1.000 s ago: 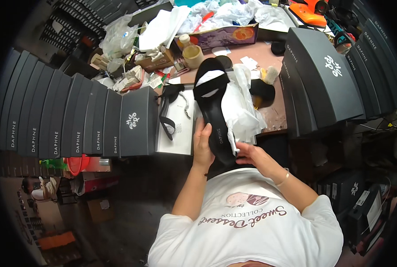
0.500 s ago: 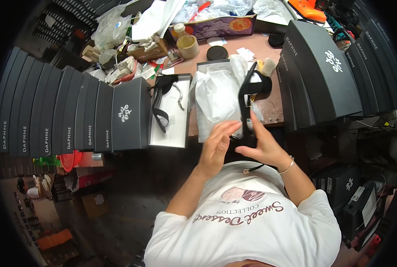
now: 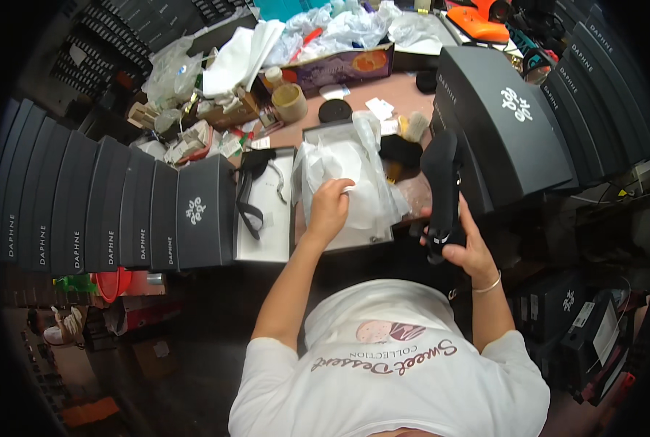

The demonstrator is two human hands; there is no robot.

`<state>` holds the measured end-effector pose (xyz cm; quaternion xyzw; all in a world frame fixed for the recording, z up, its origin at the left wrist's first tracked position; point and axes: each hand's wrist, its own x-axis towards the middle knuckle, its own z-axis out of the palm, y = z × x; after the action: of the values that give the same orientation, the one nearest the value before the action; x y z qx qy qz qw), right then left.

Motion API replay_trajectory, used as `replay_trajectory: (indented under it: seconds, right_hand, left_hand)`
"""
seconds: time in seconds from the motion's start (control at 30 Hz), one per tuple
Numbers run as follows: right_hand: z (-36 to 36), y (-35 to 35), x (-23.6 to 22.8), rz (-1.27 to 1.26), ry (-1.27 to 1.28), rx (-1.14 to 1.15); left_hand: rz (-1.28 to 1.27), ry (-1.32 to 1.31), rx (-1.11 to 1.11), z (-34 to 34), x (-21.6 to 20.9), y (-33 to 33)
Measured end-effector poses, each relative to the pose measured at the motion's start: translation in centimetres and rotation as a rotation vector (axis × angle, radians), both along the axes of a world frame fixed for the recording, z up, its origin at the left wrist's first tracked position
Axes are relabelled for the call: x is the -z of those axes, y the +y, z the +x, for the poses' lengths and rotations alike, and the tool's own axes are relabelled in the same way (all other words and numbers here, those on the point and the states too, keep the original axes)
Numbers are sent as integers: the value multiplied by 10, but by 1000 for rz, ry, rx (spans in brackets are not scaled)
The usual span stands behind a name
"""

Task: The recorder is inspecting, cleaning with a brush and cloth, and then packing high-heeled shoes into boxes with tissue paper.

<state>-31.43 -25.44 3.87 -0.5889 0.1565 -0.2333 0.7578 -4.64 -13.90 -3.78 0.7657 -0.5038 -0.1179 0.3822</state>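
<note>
My right hand [image 3: 471, 246] grips a black sandal [image 3: 440, 171] near its lower end and holds it up to the right of an open grey shoebox [image 3: 385, 238]. My left hand [image 3: 330, 210] is over that box, its fingers closed on the edge of white tissue paper [image 3: 339, 164] that lines it. On the left, an open box part with a white inside [image 3: 263, 246] holds black straps [image 3: 251, 211] and a curved silvery piece [image 3: 277, 182]. Another black item [image 3: 401, 151] lies just beyond the tissue, partly hidden.
Dark shoeboxes stand in a row on the left [image 3: 205, 211] and on the right [image 3: 511, 124]. Behind are a tape roll [image 3: 289, 103], a round black lid [image 3: 334, 111], a brush [image 3: 414, 127] and a purple carton [image 3: 347, 71] full of crumpled paper. An orange tool [image 3: 478, 25] lies far right.
My right hand has moved right, carrying the sandal away from the box. My left hand has left the sandal, moved up and left, and taken hold of the tissue paper.
</note>
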Motion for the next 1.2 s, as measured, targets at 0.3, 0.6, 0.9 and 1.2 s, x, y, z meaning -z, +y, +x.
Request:
replay_trajectory:
  seconds: [0.3, 0.6, 0.9, 1.2]
  right_hand:
    - [28, -18, -3, 50, 20, -413]
    - [54, -11, 36, 223, 76, -521]
    - [41, -9, 34, 295, -37, -409]
    - [24, -17, 18, 350, -164, -387]
  left_hand:
    - [-253, 1046, 84, 43, -39, 22]
    - [-4, -207, -242, -61, -6, 90]
    - [155, -131, -150, -38, -33, 32]
    - [-129, -60, -43, -15, -10, 6]
